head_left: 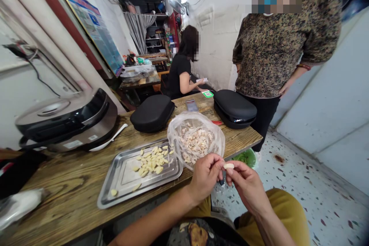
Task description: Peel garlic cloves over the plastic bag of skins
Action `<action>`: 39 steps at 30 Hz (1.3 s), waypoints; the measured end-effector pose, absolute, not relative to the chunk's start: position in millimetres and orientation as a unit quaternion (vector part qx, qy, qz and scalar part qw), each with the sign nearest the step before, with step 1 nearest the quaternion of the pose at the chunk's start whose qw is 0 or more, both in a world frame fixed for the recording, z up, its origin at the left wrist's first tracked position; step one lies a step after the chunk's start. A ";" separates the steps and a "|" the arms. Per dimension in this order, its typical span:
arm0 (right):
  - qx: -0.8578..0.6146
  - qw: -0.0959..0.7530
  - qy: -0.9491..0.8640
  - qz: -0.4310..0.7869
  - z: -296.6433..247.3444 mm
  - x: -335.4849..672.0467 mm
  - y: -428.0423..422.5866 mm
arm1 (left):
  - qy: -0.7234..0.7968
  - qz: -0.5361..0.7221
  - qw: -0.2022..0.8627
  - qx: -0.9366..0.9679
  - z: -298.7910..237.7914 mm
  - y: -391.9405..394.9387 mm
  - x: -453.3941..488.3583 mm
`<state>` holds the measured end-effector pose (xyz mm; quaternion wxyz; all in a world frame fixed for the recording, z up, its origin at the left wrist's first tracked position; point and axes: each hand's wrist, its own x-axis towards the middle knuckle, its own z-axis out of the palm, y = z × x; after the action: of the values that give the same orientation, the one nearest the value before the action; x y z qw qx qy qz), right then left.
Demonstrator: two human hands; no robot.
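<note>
A pale garlic clove (228, 166) is pinched between my left hand (205, 176) and my right hand (247, 185), just off the table's front edge and above my lap. Both hands have their fingers curled round it. Right behind my hands sits a clear plastic bag (196, 138) full of garlic skins and cloves. To its left a steel tray (121, 178) holds several peeled cloves (152, 161) in a loose heap, with a few more apart near its front.
On the wooden table (66, 200) stand an electric griddle (69, 121) at the left and two black cases (152, 112) (235, 108) at the back. A person in a patterned top stands at the right; another sits behind. A green basin (246, 157) sits on the speckled floor.
</note>
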<state>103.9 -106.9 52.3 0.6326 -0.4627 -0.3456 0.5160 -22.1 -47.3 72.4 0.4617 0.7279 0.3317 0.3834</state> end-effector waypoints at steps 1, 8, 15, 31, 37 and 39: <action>-0.479 0.631 -0.363 0.490 51.6 104.2 -107.3 | 0.332 0.377 0.470 0.726 72.9 -47.5 -21.8; -0.536 0.632 -0.398 0.394 54.1 104.3 -110.7 | 0.309 0.349 0.532 0.707 71.7 -49.0 -20.3; -0.551 0.622 -0.418 0.367 55.5 106.9 -112.7 | 0.306 0.336 0.675 0.581 71.8 -48.0 -19.0; -0.587 0.506 -0.629 0.056 42.5 114.2 -117.0 | 0.344 0.328 0.719 0.508 77.4 -49.5 -19.1; -0.563 0.449 -0.693 -0.026 15.4 132.0 -113.4 | 0.352 0.299 0.766 0.448 41.4 -47.3 -17.2; -0.569 0.406 -0.715 0.006 -1.1 138.1 -113.3 | 0.360 0.271 0.776 0.440 19.7 -46.4 -17.7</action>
<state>138.1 -113.3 -1.1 0.4064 -0.5694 -0.7146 0.0064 -17.7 -46.4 19.7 0.7765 0.4405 0.3601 0.2709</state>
